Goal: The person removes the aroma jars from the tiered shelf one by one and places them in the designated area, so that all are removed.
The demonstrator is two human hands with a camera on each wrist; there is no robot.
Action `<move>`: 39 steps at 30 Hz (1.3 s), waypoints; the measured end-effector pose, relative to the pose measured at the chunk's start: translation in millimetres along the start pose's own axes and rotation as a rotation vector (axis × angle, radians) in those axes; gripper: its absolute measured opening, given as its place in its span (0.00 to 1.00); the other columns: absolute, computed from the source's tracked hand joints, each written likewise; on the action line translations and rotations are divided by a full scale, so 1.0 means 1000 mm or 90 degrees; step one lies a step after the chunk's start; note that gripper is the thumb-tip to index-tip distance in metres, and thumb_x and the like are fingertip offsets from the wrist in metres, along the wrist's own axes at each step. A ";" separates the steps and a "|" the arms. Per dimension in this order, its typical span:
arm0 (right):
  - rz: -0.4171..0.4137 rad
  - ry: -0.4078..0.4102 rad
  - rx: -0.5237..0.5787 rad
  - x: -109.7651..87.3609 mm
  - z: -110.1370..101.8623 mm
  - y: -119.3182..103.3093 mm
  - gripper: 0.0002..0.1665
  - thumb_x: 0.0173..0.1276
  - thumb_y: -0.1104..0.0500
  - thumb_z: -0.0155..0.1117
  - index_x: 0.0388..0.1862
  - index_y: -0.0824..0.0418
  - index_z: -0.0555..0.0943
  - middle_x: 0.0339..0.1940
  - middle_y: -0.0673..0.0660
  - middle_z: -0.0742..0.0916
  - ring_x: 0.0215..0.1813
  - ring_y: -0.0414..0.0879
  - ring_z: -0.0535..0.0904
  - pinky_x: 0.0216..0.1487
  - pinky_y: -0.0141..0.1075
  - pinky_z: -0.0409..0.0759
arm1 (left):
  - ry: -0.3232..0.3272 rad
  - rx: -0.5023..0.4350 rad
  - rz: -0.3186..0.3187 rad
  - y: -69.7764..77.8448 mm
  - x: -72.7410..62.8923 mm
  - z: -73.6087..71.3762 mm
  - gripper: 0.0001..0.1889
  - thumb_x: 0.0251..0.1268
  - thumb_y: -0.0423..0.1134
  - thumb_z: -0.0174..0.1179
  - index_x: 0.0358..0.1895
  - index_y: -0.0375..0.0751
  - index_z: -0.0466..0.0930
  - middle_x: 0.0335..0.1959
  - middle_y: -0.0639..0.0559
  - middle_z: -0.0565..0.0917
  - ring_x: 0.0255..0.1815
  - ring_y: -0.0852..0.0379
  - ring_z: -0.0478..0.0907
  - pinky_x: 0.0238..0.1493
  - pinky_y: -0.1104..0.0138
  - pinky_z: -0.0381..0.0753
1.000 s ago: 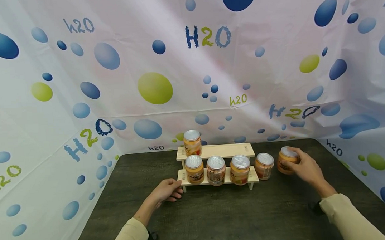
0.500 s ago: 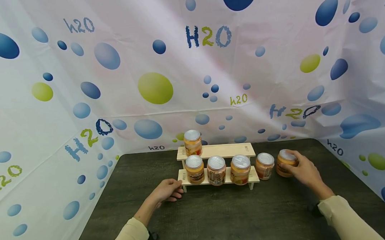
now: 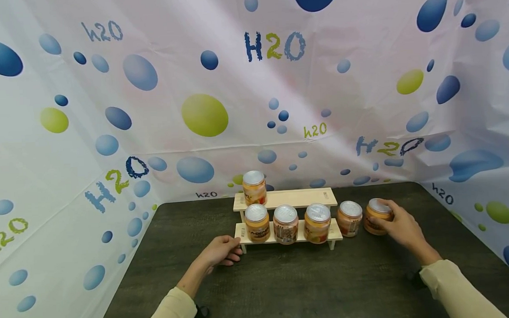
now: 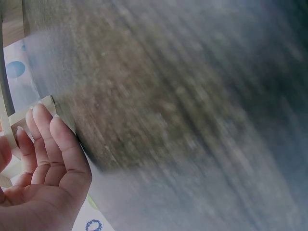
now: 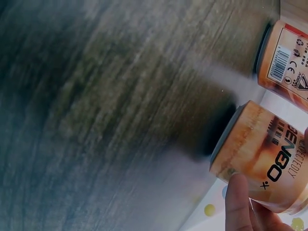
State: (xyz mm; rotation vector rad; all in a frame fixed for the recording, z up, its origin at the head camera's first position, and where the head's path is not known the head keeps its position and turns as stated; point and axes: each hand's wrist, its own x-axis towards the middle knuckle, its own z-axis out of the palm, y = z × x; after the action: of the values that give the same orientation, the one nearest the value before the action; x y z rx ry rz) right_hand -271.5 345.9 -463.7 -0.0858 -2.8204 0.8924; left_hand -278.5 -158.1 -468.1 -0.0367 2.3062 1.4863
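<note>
At the right, my right hand [image 3: 404, 226] grips an orange jar [image 3: 377, 216] with a silver lid; in the right wrist view a finger lies along its printed side. A similar jar [image 3: 349, 219] stands just left of it on the table. The low front tier [image 3: 335, 229] of a pale wooden stepped stand bears three upright jars, the nearest to my left hand being an orange jar [image 3: 257, 224]. My left hand [image 3: 219, 251] holds the left end of that tier, thumb on top and fingers below; its fingertips overlap the wood in the left wrist view.
Behind and higher, the back tier [image 3: 299, 199] carries one jar [image 3: 254, 188] at its left end. The dark wooden table [image 3: 285, 285] reaches to a white curtain [image 3: 163, 111] with bubble prints at the back and sides.
My right hand has moved the gripped jar slightly left and down, closer to the neighbouring jar, then stayed nearly still. My left hand keeps its place at the stand.
</note>
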 end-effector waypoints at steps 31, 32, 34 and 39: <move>-0.003 -0.007 -0.012 -0.009 0.002 0.003 0.43 0.72 0.40 0.64 0.74 0.64 0.62 0.64 0.79 0.73 0.57 0.74 0.75 0.43 0.61 0.75 | -0.013 -0.006 0.017 -0.002 -0.003 -0.001 0.20 0.80 0.50 0.50 0.47 0.34 0.79 0.40 0.46 0.85 0.34 0.58 0.83 0.38 0.62 0.86; -0.002 -0.007 -0.012 -0.009 0.002 0.003 0.44 0.72 0.40 0.64 0.74 0.64 0.62 0.64 0.79 0.73 0.57 0.74 0.75 0.43 0.61 0.75 | -0.013 -0.006 0.018 -0.002 -0.003 -0.001 0.20 0.80 0.50 0.50 0.47 0.34 0.79 0.40 0.46 0.85 0.34 0.58 0.83 0.38 0.62 0.86; 0.001 -0.007 -0.011 -0.009 0.002 0.002 0.44 0.71 0.40 0.64 0.74 0.63 0.62 0.65 0.79 0.72 0.58 0.74 0.74 0.43 0.61 0.75 | -0.015 -0.006 0.020 -0.002 -0.003 -0.001 0.20 0.80 0.50 0.50 0.47 0.34 0.79 0.40 0.46 0.85 0.34 0.58 0.83 0.38 0.62 0.86; 0.005 -0.005 -0.008 -0.009 0.001 0.001 0.44 0.71 0.41 0.65 0.74 0.63 0.62 0.65 0.79 0.72 0.58 0.74 0.74 0.44 0.62 0.75 | -0.015 -0.006 0.024 -0.001 -0.002 -0.002 0.20 0.80 0.50 0.50 0.47 0.34 0.79 0.40 0.46 0.85 0.34 0.58 0.84 0.38 0.62 0.86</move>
State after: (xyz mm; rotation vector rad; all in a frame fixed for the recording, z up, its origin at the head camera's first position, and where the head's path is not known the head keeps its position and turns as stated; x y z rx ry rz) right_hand -262.6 345.5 -466.6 -0.0962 -2.8347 0.8782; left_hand -277.0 -160.5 -468.1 0.0208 2.2926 1.5082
